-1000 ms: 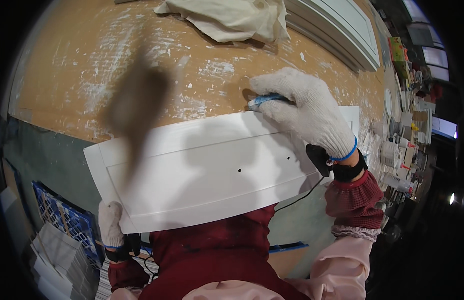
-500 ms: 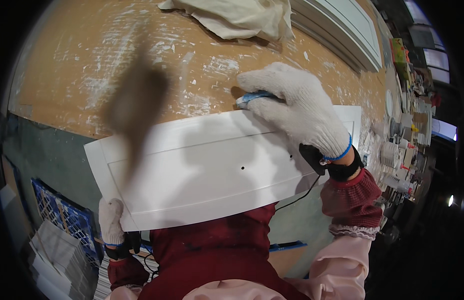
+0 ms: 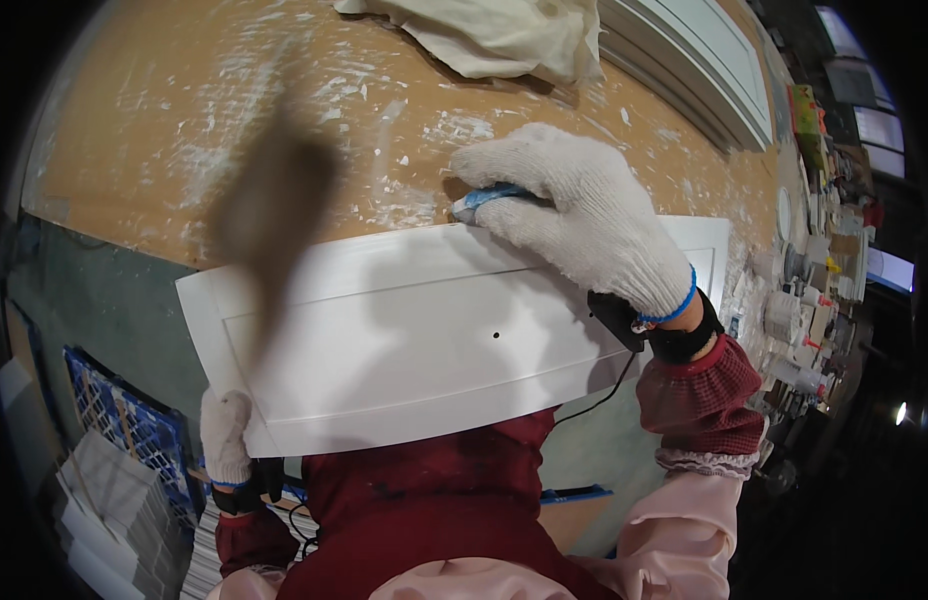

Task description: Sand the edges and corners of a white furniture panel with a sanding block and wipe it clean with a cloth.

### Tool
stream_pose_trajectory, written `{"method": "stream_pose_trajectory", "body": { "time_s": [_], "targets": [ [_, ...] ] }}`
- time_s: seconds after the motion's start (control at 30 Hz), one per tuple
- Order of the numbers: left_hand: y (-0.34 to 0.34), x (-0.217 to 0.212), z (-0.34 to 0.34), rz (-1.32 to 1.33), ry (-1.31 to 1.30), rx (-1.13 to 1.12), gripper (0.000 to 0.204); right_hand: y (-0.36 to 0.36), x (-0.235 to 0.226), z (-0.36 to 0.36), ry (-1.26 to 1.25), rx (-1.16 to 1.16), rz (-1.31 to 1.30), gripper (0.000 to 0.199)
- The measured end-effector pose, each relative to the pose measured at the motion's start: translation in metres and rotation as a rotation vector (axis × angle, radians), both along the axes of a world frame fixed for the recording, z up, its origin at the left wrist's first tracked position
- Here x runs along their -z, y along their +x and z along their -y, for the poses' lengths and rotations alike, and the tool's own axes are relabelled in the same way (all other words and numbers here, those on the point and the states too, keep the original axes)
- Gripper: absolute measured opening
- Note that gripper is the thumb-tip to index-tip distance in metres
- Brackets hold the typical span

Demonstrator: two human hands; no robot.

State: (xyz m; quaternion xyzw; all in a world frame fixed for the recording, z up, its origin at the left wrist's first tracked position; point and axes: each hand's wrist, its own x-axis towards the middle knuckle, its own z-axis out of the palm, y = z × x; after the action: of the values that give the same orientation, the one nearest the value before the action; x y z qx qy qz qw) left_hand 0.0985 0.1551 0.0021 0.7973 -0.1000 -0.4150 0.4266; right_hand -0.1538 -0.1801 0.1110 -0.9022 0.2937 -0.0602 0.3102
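Support for the white panel (image 3: 424,340) is shared between the paint-flecked brown surface (image 3: 184,130) and the left hand (image 3: 227,440): the panel's far long edge is laid on the surface's near edge, while its near left corner is gripped from below by the gloved left hand, closed on it, so that the panel is kept tilted toward the body and does not slide off. A small dark hole (image 3: 495,336) is seen near the panel's middle, and a shallow raised frame line is run around its face. At the panel's far edge, right of its middle, the gloved right hand (image 3: 574,215) is curled closed over a small blue-edged pad (image 3: 481,201), which is pressed flat against that edge; it is judged that a palm-down grip is used so that pressure can be borne along the rim. A dark band with a thin cable is worn at the right wrist, just above the panel's right part. Beyond the panel, a crumpled pale cloth (image 3: 494,35) is left on the surface, and stacked white mouldings (image 3: 704,60) are lain to the far right of it. Left of and below the panel, a blue crate (image 3: 124,430) is stood on the floor. A blurred brown smear crossing the panel's left part cannot be identified.
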Motion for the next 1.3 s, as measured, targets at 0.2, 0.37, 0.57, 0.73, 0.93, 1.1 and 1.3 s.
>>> {"method": "stream_pose_trajectory", "body": {
  "time_s": [0.2, 0.37, 0.57, 0.73, 0.93, 1.1, 1.3],
  "targets": [
    [-0.006, -0.018, 0.023, 0.072, 0.096, 0.109, 0.027, -0.003, -0.006, -0.001, 0.028, 0.017, -0.043, 0.025],
    [-0.002, -0.022, 0.022, 0.088, 0.110, 0.198, 0.027, 0.003, -0.011, 0.000, 0.023, 0.027, -0.082, 0.025],
    [-0.007, -0.020, 0.025, 0.027, 0.041, 0.079, 0.024, 0.000, -0.006, -0.001, 0.008, 0.016, -0.016, 0.024],
    [-0.006, -0.024, 0.029, 0.001, 0.052, 0.175, 0.022, 0.001, -0.014, -0.001, 0.054, 0.048, -0.042, 0.026],
    [-0.012, -0.026, 0.031, 0.083, 0.054, 0.108, 0.020, 0.022, 0.002, -0.009, -0.024, -0.075, 0.028, 0.025],
    [-0.005, -0.017, 0.025, -0.013, -0.008, 0.138, 0.019, 0.008, -0.005, -0.007, 0.059, -0.007, -0.056, 0.025],
    [-0.007, -0.029, 0.034, 0.041, 0.064, 0.196, 0.020, 0.025, -0.006, -0.007, -0.002, -0.033, -0.041, 0.024]
  ]
}}
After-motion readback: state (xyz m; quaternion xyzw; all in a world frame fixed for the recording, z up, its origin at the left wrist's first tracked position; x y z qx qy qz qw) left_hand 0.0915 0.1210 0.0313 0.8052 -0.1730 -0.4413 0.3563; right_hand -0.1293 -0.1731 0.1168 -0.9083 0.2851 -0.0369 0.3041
